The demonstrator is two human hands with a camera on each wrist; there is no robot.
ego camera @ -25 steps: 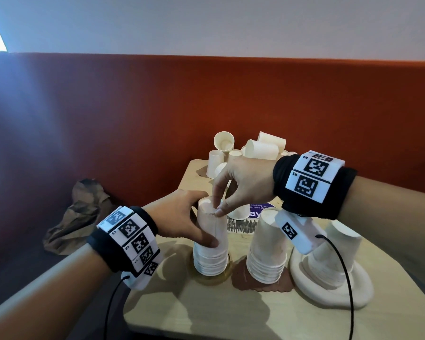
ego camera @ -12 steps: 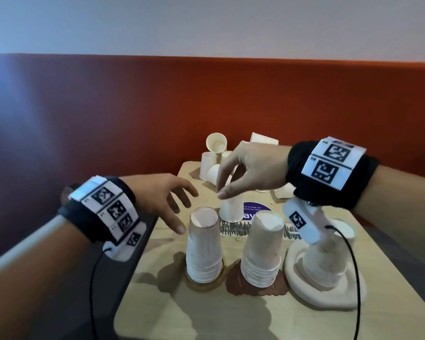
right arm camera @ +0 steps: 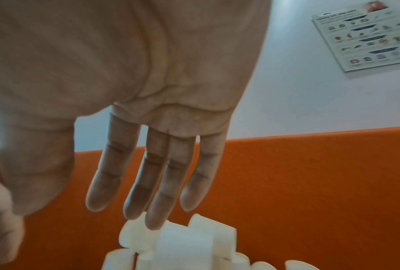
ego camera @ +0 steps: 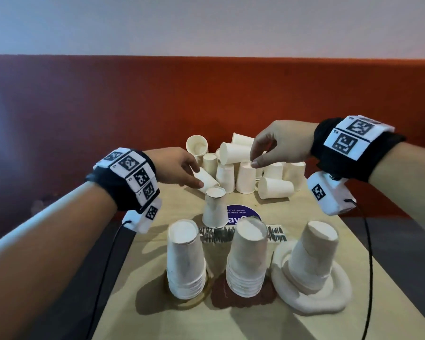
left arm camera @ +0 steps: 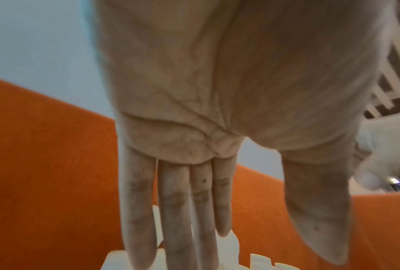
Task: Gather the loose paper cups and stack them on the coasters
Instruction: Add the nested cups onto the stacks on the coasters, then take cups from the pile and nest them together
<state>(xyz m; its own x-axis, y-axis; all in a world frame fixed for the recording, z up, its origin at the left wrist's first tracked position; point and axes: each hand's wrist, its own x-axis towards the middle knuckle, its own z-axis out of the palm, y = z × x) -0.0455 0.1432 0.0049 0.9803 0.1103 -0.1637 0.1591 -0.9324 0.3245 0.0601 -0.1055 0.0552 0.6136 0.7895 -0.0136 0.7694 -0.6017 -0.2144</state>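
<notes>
Both of the person's hands are reaching over the far end of the pale wooden table [ego camera: 329, 322], where a pile of loose white paper cups [ego camera: 245, 168] is sitting against the orange-red upholstered backrest [ego camera: 206, 94], some cups upside down, some on their sides.

The left hand [ego camera: 179, 168] is hovering at the left edge of the pile with fingers [left arm camera: 178, 210] straight and close together, thumb apart, grasping nothing; its fingertips are lying right at a tipped cup [ego camera: 206, 180], though I cannot tell whether they are touching it.

The right hand [ego camera: 280, 143] is hanging above the pile, fingers [right arm camera: 162, 182] relaxed and slightly spread, thumb and forefinger drawn near each other beside a cup lying sideways on top [ego camera: 234, 153]. Nothing is gripped as far as I can see.

Nearer me, three upside-down stacks are standing in a row: the left stack [ego camera: 185, 261] on a round yellowish coaster [ego camera: 194, 300], the middle stack [ego camera: 247, 258] on a dark brown coaster [ego camera: 221, 298], the right stack [ego camera: 312, 256] on a cream, irregular coaster [ego camera: 329, 298]. One single inverted cup [ego camera: 214, 207] is standing alone between the stacks and the pile, beside a purple round sticker [ego camera: 241, 212].
</notes>
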